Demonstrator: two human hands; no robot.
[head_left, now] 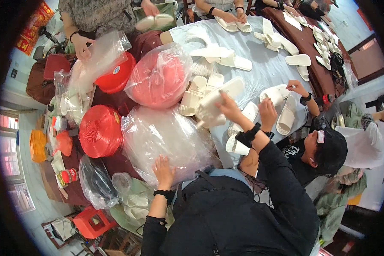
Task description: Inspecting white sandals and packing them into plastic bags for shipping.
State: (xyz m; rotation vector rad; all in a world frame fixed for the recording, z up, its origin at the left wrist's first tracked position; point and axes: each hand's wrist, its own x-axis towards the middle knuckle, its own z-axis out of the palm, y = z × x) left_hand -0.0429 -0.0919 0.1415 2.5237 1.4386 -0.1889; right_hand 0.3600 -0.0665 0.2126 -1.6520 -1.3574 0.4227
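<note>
Gripping up front is the right hand [229, 107], fingers closed over a cream, open-toed, rubbery-looking slipper [209, 104] lifted above the near edge of the table covered in a pale blue sheet [271, 70]. A second slipper may be tucked in there too; the overlap makes it hard to tell!

Over to the left hand [164, 171]: palm down, fingers spread, clenching nothing that shows, flat on a broad stack of clear, crinkled plastic bags [170, 136]. Just beyond sit a red, round bundle wrapped in clear film [160, 79] and, off to the left, a red, disc-shaped coil of plastic [100, 132].

And the score so far? The slipper in the grip is out in the open, with no bag around it. Just behind it, another cream strapped pair [193, 96] sits unwrapped, and more loose cream slippers [219, 55] lie further up the table, so plenty looks left to handle. Down at lower left, pale slippers [136, 209] rest on green cloth; whether those count as finished, I can't tell. At right, a co-worker's hands [267, 114] are busy near another slipper [274, 94].
</note>
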